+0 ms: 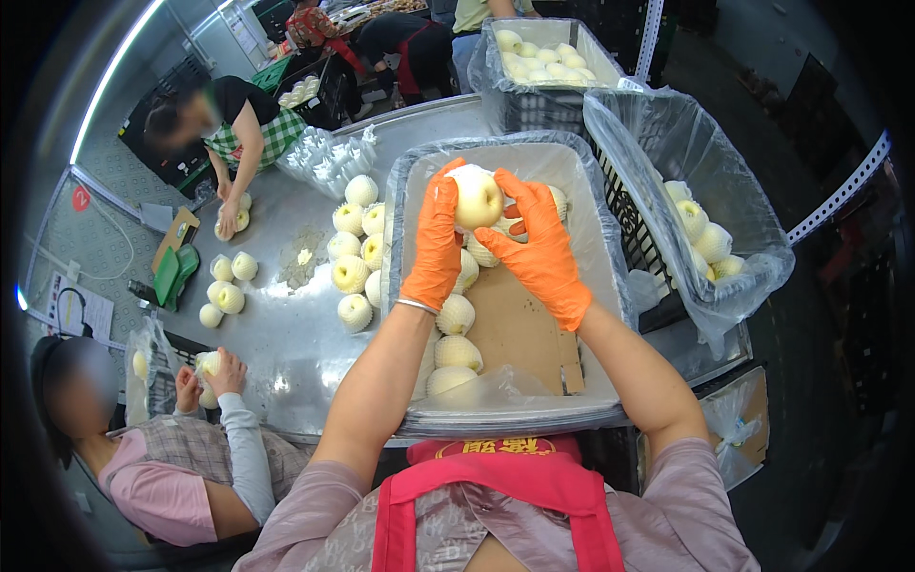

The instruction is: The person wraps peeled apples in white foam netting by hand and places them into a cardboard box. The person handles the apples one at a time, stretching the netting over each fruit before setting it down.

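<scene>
Both my hands wear orange gloves and are raised over a plastic-lined crate (602, 286). Between them is a pale yellow apple or pear (479, 200), partly wrapped in white foam netting. My left hand (437, 239) holds its left side. The fingertips of my right hand (540, 247) are at its right side; whether they press on it is hard to tell. Below, several net-wrapped fruits (456, 314) lie along the crate's left side and far end, beside a brown cardboard sheet (515, 314) on its bottom. My hands hide part of the far fruits.
Wrapped fruits (350, 274) and a bundle of white foam nets (332, 157) lie left of the crate on the metal table (286, 357). Lined crates of fruit stand behind (607, 61) and right (758, 264). Two people handle fruits at the left; others stand farther back.
</scene>
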The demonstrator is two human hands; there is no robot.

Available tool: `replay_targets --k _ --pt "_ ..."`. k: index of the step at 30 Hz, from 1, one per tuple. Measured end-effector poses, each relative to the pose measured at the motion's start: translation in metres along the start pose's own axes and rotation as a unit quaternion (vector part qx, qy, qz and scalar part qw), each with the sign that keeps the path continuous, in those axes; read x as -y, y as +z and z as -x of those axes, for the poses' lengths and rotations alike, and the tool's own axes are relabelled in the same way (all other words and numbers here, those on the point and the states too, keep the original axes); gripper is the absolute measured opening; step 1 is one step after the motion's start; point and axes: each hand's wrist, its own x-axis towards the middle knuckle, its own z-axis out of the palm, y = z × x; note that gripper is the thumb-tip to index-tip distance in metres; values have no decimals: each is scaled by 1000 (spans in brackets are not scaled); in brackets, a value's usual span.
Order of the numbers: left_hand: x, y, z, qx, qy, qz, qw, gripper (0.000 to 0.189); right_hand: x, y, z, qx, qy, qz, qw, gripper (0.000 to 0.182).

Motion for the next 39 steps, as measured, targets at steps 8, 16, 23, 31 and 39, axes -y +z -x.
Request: replay_targets --k 8,16,23,31,39 --pt "10 10 1 3 98 -183 978 50 -42 17 -5 -65 27 -103 992 90" --pt "12 -8 -13 -61 91 -49 993 47 -32 -19 -17 37 134 -423 895 69" --pt "17 -26 -20 -88 120 -45 988 40 -32 -29 -20 52 161 -509 844 74" --pt "-2 10 5 108 89 -203 969 75 -45 -26 -15 76 174 -458 868 73" --pt "-1 14 10 130 46 -142 980 92 -26 -19 -6 -3 186 -244 952 64"
